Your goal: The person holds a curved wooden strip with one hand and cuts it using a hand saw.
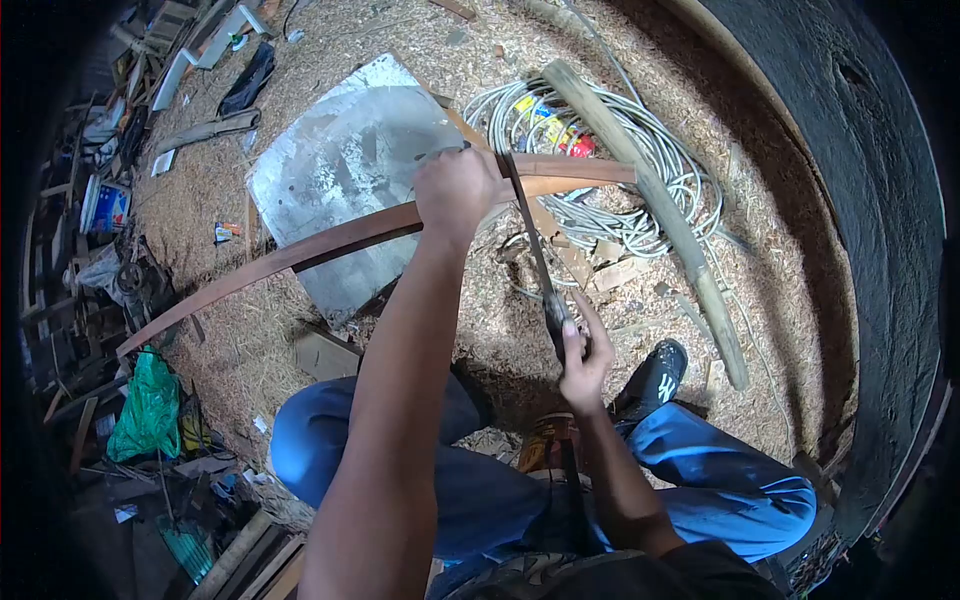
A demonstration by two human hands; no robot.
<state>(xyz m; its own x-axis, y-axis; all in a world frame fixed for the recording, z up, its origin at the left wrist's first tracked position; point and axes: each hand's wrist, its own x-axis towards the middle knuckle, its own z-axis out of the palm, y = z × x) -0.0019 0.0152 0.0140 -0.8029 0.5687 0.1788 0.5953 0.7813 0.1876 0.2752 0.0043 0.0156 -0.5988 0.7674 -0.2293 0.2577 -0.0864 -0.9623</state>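
My left hand [455, 190] is closed around a long, curved strip of reddish wood [330, 240], a little right of its middle. This strip arcs from the lower left up to the right, where its end meets a grey wooden pole [650, 190]. In my right hand [585, 360] is a long, narrow-bladed hand tool [535, 240] with a dark handle. Its blade slants up and crosses the strip just right of my left hand. The blade shows nearly edge-on, so I cannot tell whether it is a saw or a machete.
Under the strip lies a scuffed grey-white sheet [350, 150] on shavings. A coil of grey cable [690, 190] is partly beneath the pole. Scrap wood and a green plastic bag [148, 405] are piled at left. A dark curved wall [880, 200] rises at right.
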